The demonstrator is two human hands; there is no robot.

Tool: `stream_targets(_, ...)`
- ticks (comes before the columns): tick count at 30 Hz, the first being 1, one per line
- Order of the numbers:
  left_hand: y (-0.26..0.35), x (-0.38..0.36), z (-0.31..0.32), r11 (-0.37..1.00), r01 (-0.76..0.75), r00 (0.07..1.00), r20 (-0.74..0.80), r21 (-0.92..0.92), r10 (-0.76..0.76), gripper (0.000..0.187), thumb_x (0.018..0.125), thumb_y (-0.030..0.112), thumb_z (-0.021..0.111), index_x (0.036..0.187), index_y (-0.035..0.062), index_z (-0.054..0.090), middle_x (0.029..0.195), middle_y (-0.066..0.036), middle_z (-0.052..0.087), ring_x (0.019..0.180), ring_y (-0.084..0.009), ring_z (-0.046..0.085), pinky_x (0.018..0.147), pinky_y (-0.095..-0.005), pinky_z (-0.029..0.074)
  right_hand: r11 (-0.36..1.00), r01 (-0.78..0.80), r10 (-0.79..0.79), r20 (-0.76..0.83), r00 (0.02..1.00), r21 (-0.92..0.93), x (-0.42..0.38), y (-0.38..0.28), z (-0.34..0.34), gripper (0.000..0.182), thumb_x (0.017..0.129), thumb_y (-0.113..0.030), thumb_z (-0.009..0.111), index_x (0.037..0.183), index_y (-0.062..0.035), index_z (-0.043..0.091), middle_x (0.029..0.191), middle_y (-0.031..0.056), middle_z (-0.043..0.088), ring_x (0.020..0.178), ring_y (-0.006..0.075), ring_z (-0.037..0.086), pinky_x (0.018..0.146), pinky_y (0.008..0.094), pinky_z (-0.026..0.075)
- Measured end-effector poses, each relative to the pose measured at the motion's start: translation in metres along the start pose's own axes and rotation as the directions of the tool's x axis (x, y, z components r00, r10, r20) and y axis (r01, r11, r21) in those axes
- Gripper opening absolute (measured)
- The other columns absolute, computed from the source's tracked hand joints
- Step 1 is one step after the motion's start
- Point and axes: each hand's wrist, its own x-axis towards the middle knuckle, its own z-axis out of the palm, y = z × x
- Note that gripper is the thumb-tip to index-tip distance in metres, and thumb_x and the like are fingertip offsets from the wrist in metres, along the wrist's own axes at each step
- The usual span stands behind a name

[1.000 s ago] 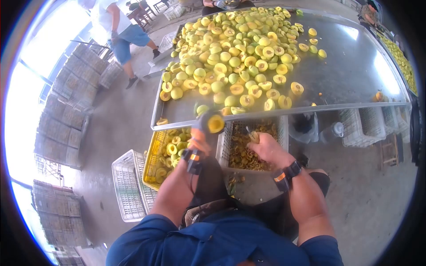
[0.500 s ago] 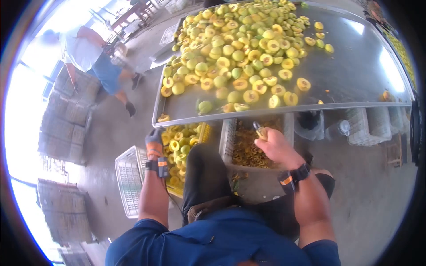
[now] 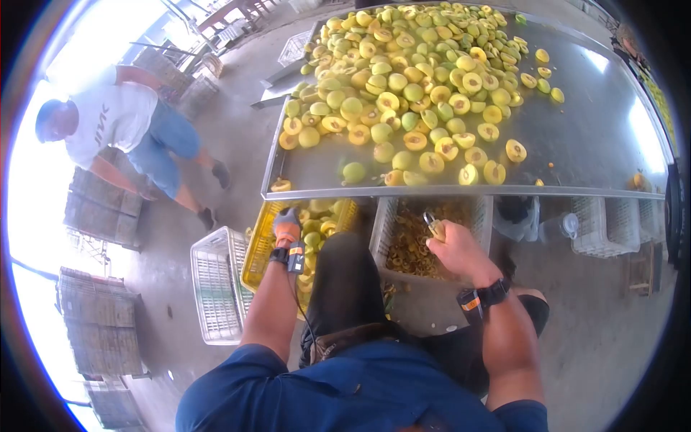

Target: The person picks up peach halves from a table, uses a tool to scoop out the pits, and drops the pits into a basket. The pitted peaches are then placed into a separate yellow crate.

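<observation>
My left hand (image 3: pixel 286 227), in a grey and orange glove, is over the yellow crate (image 3: pixel 258 253) of halved yellow-green stone fruit (image 3: pixel 312 240). Its fingers are curled in, and whatever they hold is hidden beneath. In my bare right hand (image 3: pixel 458 248) is a small coring tool (image 3: pixel 434 225) with a metal loop tip and a yellowish handle, pointing up toward the table. Below that hand stands a pale crate (image 3: pixel 380 234) holding brownish scraps (image 3: pixel 412 248). A large heap of fruit (image 3: pixel 403 79), many halved, covers part of the metal table (image 3: pixel 576 137) ahead.
The table's raised front rim (image 3: pixel 468 193) runs just beyond my hands. A white basket (image 3: pixel 216 288) stands at my left, with more white crates (image 3: pixel 608 227) under the table at right. A person (image 3: pixel 119 122) walks on the left near stacked crates (image 3: pixel 97 320).
My left hand has shifted right, from the table's corner to over the yellow crate. My right hand still grips the tool above the scraps. The person at left has moved, and the view has shifted slightly.
</observation>
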Motion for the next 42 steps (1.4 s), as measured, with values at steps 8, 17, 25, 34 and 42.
stream_targets(8, 0.084, -0.044, -0.034, 0.704, 0.321, 0.928, 0.064, -0.634, -0.366, 0.021, 0.094, 0.022, 0.075, 0.102, 0.0032, 0.080, 0.086, -0.014, 0.077, 0.070, -0.0214, 0.072, 0.068, -0.0370, 0.056, 1.000, 0.005, -0.005, 0.032, 0.999, 0.016, -0.001, 0.000, 0.004, 0.034, 0.095, -0.027, 0.069, 0.102, 0.0050, 0.062, 0.094, 0.0298, 0.070, 0.093, 0.0486, 0.067, 0.083, 0.0514, 0.052)
stream_targets(17, 0.178, -0.003, -0.059, 0.865, -0.144, 0.963, -0.270, -0.481, 0.010, 0.019, 0.097, 0.014, 0.071, 0.110, 0.0022, 0.079, 0.085, -0.005, 0.077, 0.077, -0.0143, 0.072, 0.069, -0.0290, 0.056, 1.000, 0.012, -0.012, -0.006, 1.000, -0.016, -0.004, -0.002, 0.001, 0.034, 0.095, -0.028, 0.070, 0.103, 0.0043, 0.063, 0.094, 0.0310, 0.070, 0.094, 0.0506, 0.067, 0.083, 0.0525, 0.053)
stream_targets(25, 0.271, 0.039, -0.044, 0.954, -0.298, 0.952, 0.083, 0.031, 0.295, 0.039, 0.088, 0.034, 0.078, 0.118, 0.0098, 0.077, 0.124, -0.018, 0.073, 0.112, -0.0402, 0.070, 0.099, -0.0445, 0.055, 1.000, 0.005, -0.005, 0.005, 1.000, -0.017, 0.001, -0.001, -0.001, 0.033, 0.095, -0.027, 0.070, 0.102, 0.0045, 0.062, 0.096, 0.0316, 0.070, 0.096, 0.0510, 0.067, 0.084, 0.0528, 0.053)
stream_targets(34, 0.256, 0.041, -0.067, 0.735, -0.225, 0.893, 0.166, -0.639, 0.418, 0.045, 0.083, 0.007, 0.080, 0.128, 0.0067, 0.073, 0.123, -0.016, 0.074, 0.104, -0.0368, 0.074, 0.092, -0.0424, 0.060, 0.988, 0.059, -0.063, 0.018, 0.998, 0.141, 0.003, -0.017, -0.001, 0.031, 0.095, -0.025, 0.070, 0.101, 0.0042, 0.061, 0.095, 0.0293, 0.070, 0.094, 0.0495, 0.067, 0.082, 0.0500, 0.052)
stream_targets(42, 0.309, -0.059, -0.064, 0.638, -0.568, 0.766, -0.051, -0.520, 0.641, 0.055, 0.082, 0.006, 0.088, 0.130, 0.0003, 0.062, 0.118, -0.015, 0.075, 0.104, -0.0273, 0.074, 0.091, -0.0357, 0.059, 0.943, 0.153, -0.145, -0.051, 0.988, 0.296, 0.001, -0.030, 0.005, 0.027, 0.097, -0.021, 0.070, 0.105, 0.0039, 0.062, 0.097, 0.0283, 0.070, 0.093, 0.0466, 0.067, 0.082, 0.0481, 0.052)
